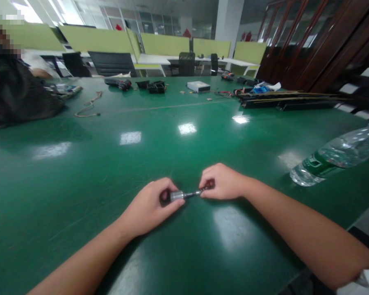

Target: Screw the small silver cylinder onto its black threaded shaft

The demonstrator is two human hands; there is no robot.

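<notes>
Above the green table, my left hand (pixel 152 205) is closed around a small silver-and-black cylindrical tool (pixel 176 195), its thumb and fingers gripping the thick silver body. A thin dark shaft (pixel 190 194) extends from the silver part toward the right. At its far end, my right hand (pixel 223 182) pinches a dark, ridged piece (pixel 208 185) between thumb and fingers. The shaft and the dark piece meet in a line, but I cannot tell if they are joined. My left palm and fingers hide the tool's rear end.
A clear water bottle (pixel 335 157) is on the right. Black strips (pixel 283 99) lie at the far right, a white box (pixel 198 86) and black parts (pixel 156 87) at the back. A cable (pixel 89 106) lies near a dark bag (pixel 18 86) at left, with a person behind.
</notes>
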